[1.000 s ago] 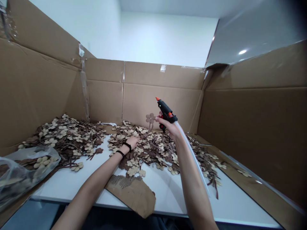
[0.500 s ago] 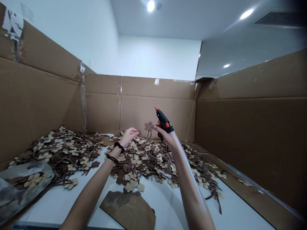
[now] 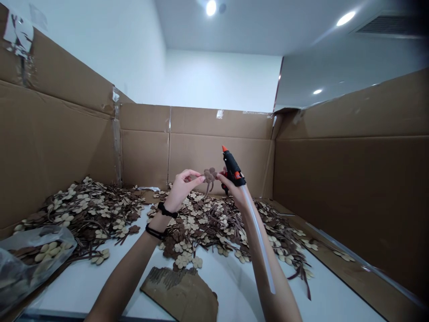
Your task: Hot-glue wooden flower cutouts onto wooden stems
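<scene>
Raised above a heap of fabric flowers, a brown felt-like flower (image 3: 210,173) hangs between my hands with its thin strips dangling. My left hand (image 3: 182,188), with dark bands at the wrist, pinches the flower's left edge between thumb and fingers. On the other side, the thumb and fingers of my right hand (image 3: 233,187) pinch its right edge. That same hand also carries a black hot glue gun (image 3: 232,164), its orange nozzle tilted upward to the left. A clear glue stick (image 3: 258,239) sticks out of the gun's back along my forearm.
Beige and brown flowers with strips lie in a middle heap (image 3: 201,214) and a left heap (image 3: 90,210). A clear plastic bag (image 3: 36,264) holds more. A glue-streaked cardboard piece (image 3: 182,295) lies on the white table (image 3: 234,281). Cardboard walls (image 3: 194,154) enclose the table.
My left hand has moved right and now pinches the flower's left edge. A second layer of petals seems to show on the flower. The glue gun has shifted slightly right and up.
</scene>
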`<state>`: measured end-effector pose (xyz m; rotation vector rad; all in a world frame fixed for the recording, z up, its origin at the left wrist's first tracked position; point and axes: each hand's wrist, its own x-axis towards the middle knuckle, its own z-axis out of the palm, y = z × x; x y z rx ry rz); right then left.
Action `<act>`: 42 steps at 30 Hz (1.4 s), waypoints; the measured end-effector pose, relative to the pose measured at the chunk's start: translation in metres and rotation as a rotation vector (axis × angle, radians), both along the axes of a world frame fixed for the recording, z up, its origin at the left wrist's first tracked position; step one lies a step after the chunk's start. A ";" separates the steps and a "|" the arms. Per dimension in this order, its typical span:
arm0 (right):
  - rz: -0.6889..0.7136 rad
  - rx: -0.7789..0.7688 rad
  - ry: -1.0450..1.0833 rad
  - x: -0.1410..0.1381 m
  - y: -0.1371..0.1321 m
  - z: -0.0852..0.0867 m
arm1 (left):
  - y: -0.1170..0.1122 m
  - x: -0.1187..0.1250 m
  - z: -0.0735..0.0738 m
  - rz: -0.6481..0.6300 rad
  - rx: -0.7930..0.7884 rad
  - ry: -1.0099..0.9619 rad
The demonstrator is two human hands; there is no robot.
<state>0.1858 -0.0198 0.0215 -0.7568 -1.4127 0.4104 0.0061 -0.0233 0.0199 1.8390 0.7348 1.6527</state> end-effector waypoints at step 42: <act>0.074 0.021 -0.258 -0.011 -0.008 0.004 | 0.001 0.007 -0.006 -0.098 -0.135 -0.116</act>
